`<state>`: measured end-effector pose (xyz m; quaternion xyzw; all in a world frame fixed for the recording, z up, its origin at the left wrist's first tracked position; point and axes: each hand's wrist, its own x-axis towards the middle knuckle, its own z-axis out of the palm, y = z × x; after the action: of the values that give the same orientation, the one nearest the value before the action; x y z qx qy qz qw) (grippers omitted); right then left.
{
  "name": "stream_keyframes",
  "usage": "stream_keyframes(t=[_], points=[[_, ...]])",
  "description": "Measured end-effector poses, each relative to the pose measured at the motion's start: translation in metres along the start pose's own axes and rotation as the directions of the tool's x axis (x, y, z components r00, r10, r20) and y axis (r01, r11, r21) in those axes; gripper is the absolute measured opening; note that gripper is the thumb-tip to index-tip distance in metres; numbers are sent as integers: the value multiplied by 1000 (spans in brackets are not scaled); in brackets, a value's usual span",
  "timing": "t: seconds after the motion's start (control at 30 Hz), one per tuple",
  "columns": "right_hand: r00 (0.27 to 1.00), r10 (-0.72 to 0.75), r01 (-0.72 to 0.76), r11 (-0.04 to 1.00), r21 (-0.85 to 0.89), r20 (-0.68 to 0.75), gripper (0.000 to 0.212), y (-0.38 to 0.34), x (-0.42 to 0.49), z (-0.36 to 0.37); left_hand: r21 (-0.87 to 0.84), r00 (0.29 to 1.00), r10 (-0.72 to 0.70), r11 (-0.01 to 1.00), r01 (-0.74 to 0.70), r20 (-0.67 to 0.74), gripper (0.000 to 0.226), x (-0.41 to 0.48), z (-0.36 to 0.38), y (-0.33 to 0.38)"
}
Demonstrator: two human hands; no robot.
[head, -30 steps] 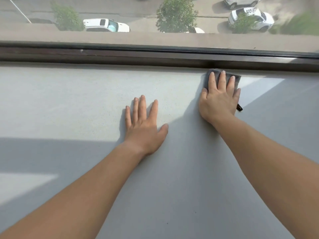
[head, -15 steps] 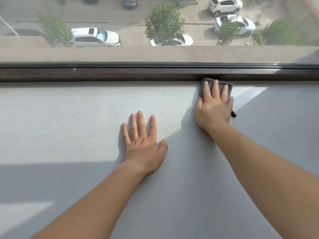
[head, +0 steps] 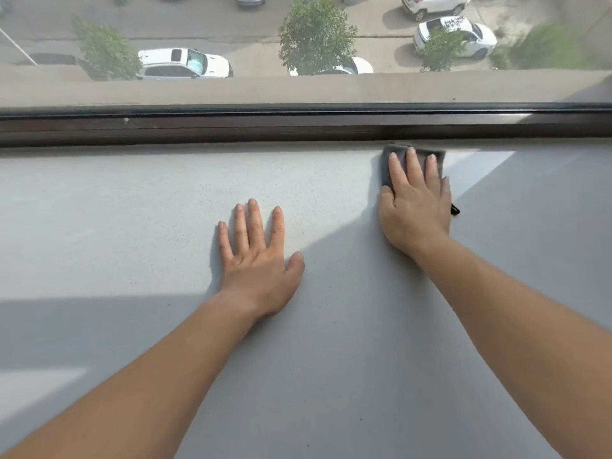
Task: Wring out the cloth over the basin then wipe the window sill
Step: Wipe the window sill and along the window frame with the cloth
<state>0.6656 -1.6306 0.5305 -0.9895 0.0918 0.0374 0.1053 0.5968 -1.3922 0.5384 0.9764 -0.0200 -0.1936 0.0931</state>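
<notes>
A small grey cloth (head: 387,162) lies flat on the pale grey window sill (head: 132,210), at its far edge against the dark window frame. My right hand (head: 415,207) presses flat on the cloth and covers most of it; a black tag sticks out by the little finger. My left hand (head: 258,256) rests palm down on the bare sill, fingers spread, holding nothing. No basin is in view.
The dark window frame (head: 231,125) runs across the back of the sill, with glass above it. Through the glass, far below, are a street, parked cars and trees. Sunlit patches and shadows cross the sill.
My right hand and the cloth have slid a little to the left along the frame. The camera has tilted, so the sill sits lower in view. My left hand stays planted.
</notes>
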Motion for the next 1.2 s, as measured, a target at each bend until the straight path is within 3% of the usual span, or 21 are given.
stream_keyframes(t=[0.07,0.13,0.3,0.37,0.43,0.5,0.57,0.63,0.7,0.77,0.87,0.97,1.03,1.1,1.2], points=[[978,-202,203,979,-17,49,59,-2,-21,2,-16,1000,-16,1000,15,-24,77,-1,0,1],[950,-296,299,954,-14,96,58,22,-17,-8,-46,996,-22,999,18,-83,76,-4,0,4],[998,46,-46,999,-2,48,60,83,23,-26,-157,980,73,982,-103,-183,73,-26,7,46],[999,37,-37,999,-2,34,60,67,7,-22,-169,980,94,978,-124,-174,73,-35,13,67],[990,-129,129,992,-1,50,61,48,-31,-14,-156,981,89,981,-116,-172,74,-44,20,83],[933,-346,350,937,-19,98,61,46,-73,-9,-122,985,58,989,-78,-163,78,-54,28,92],[884,-442,450,893,-19,153,60,67,-79,-12,-89,991,13,996,-25,-132,84,-66,37,96],[918,-364,373,927,-31,159,59,90,-57,-17,-81,996,-40,996,34,-83,86,-77,43,93],[979,-170,172,985,-9,110,59,104,-34,-24,-81,997,-66,995,62,-45,88,-81,46,89],[996,-63,63,998,7,66,60,98,-32,-21,-54,998,-62,997,61,-28,87,-82,48,87],[980,-184,184,983,2,75,61,76,-76,-8,1,997,-64,998,64,-34,85,-81,53,88],[900,-424,428,903,-23,96,62,80,-130,-1,-6,997,-70,998,70,-35,86,-80,54,90],[871,-472,479,878,-22,133,61,95,-129,-3,-1,997,-74,997,74,-17,86,-80,53,91],[901,-413,422,906,-44,134,61,108,-109,-9,10,997,-76,997,76,1,83,-80,51,90],[968,-217,222,974,-30,130,60,118,-78,-21,3,997,-74,997,74,-2,82,-79,50,91]])
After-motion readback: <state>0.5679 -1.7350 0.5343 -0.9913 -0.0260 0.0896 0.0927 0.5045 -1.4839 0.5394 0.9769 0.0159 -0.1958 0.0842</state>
